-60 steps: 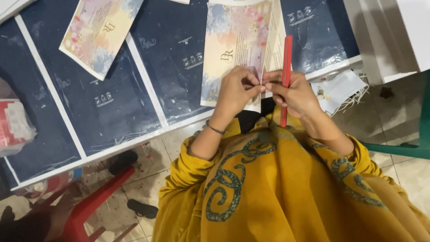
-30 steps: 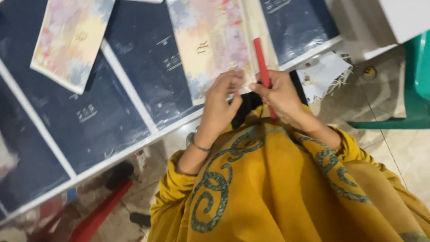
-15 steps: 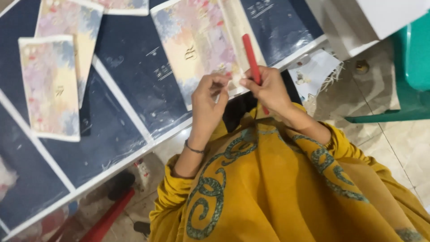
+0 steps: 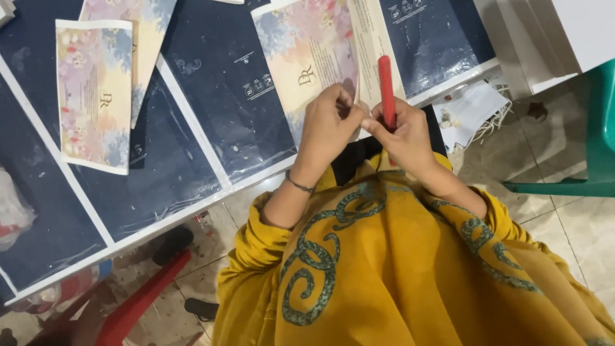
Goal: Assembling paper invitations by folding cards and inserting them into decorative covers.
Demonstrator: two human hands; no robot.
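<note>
**Both hands meet at the lower edge of a floral card**

Just above the middle of the frame, the left hand [image 4: 327, 131] is curled, its fingertips pinched together on the lower edge of a floral printed card [image 4: 314, 57] that lies on the dark blue table covering [image 4: 211, 128]. The right hand [image 4: 403, 138] touches it from the right side, fingers closed around a red pen-like stick [image 4: 386, 86] that stands nearly upright in the picture, its upper end over the pale text panel of the card. What exactly the left fingertips pinch, whether the card edge or something small on it, cannot be told. A thin bracelet [image 4: 300, 186] circles the left wrist.

At upper left lie two more floral cards [image 4: 95, 96], one overlapping the other, well apart from the hands. White strips cross the blue covering diagonally. The lower half of the frame is filled by a mustard-yellow garment [image 4: 384, 275] with teal swirls. A green plastic chair [image 4: 592, 147] stands at the right edge, a red stool leg [image 4: 144, 301] at lower left, and crumpled white paper [image 4: 474, 112] lies on the tiled floor right of the hands.
</note>
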